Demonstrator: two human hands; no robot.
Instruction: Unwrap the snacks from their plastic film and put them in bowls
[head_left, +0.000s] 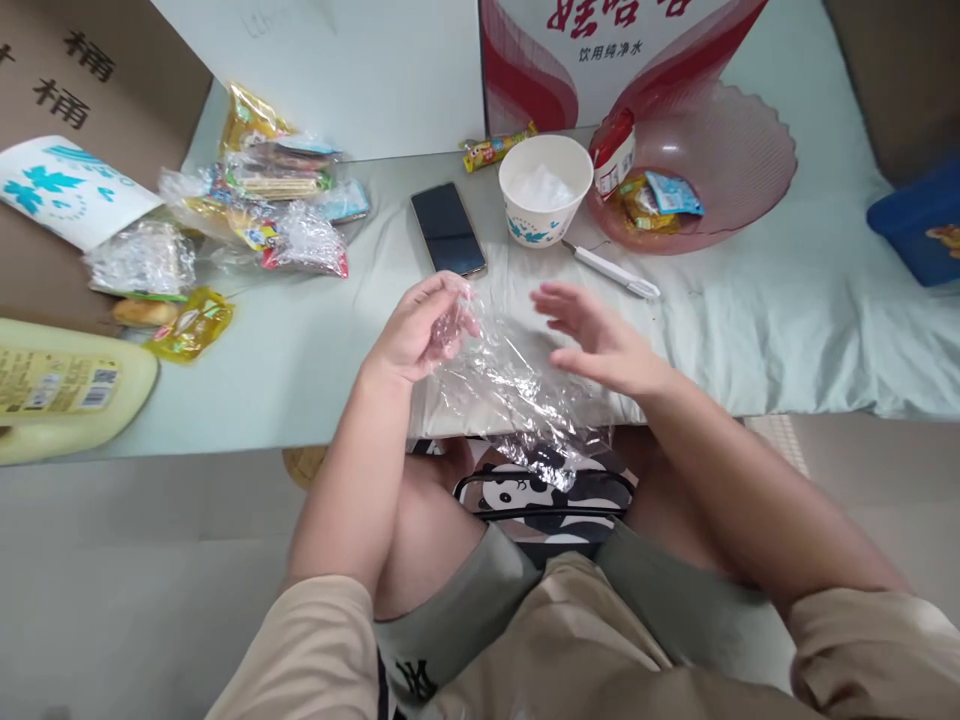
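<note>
Your left hand (433, 328) has some clear, crinkly plastic film (517, 380) pinched up, the rest trailing past the pale green cloth-covered table (757, 340)'s near edge. Your right hand (592, 338)'s spread wide just beside it; red-and-white cardboard box (525, 95) beyond both, grey floor (150, 570) below.

Head camera: worn on the head, above the lap (450, 592)
Facing: forward and steeply down across the tabletop (292, 380)
Nearness: close, both forearms (346, 490) in frame
Upper edge: cuts the red-and-white carton (607, 78)
Lower edge: the wearer's shirt (547, 660)
</note>
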